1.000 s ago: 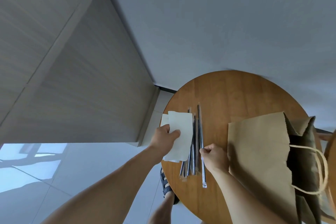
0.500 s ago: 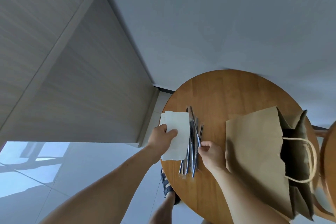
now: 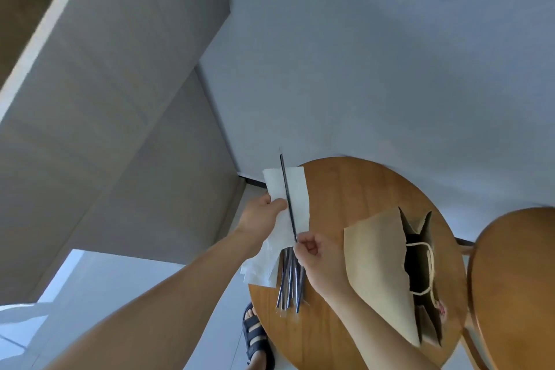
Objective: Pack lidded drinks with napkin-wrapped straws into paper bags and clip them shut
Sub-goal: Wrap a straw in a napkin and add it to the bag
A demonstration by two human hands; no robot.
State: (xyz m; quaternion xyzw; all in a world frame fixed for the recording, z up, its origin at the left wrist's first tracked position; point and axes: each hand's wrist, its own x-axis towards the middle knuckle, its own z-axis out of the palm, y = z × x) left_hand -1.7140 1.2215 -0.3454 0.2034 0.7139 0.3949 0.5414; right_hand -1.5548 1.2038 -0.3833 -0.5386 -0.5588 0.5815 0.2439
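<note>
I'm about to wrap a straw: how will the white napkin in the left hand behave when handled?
The napkin is probably floppy: it creases and droops below the left hand. It looks thin and light, so it likely shifts easily. The straw the right hand pinches is straight, probably stiff.

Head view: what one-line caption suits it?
Right hand holds a straw against the napkin gripped by the left hand, beside a paper bag.
</note>
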